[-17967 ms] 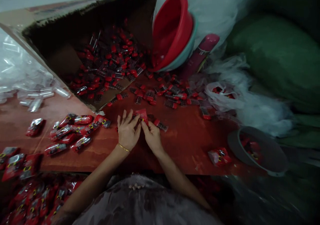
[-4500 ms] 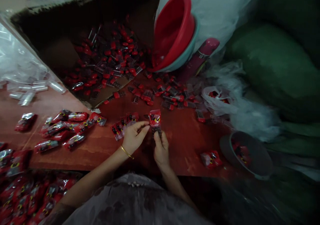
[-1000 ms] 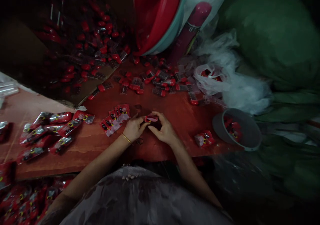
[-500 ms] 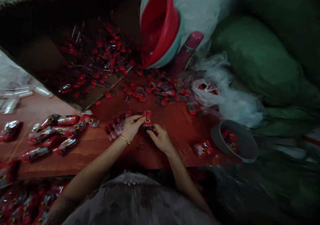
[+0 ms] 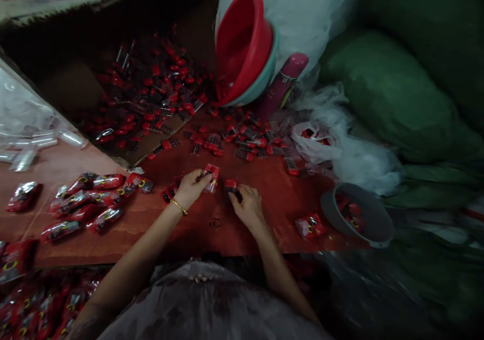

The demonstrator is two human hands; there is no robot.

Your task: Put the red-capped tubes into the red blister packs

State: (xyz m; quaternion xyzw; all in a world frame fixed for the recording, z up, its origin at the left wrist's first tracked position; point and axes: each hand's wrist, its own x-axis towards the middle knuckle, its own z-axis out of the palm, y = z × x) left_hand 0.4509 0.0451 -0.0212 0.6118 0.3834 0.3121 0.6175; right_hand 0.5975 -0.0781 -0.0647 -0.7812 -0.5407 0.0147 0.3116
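Note:
My left hand, with a gold bracelet on its wrist, is closed on a small red printed packet with a clear part. To its right, my right hand grips a small red-capped clear container with dark contents, held apart from the packet. More red packets lie in a row on the red tabletop, partly hidden under my left hand. Two thin dark rings rest on the table between my forearms.
A tilted cardboard box spills red-capped containers onto the table. Filled red packets lie left. At the back lean a red basin, a teal basin and a pink spray can. A grey bucket and plastic bags stand right.
My hands have moved apart. The red-capped container in my right hand is now separate from the packet, which my left hand has carried slightly left. The view has shifted a little.

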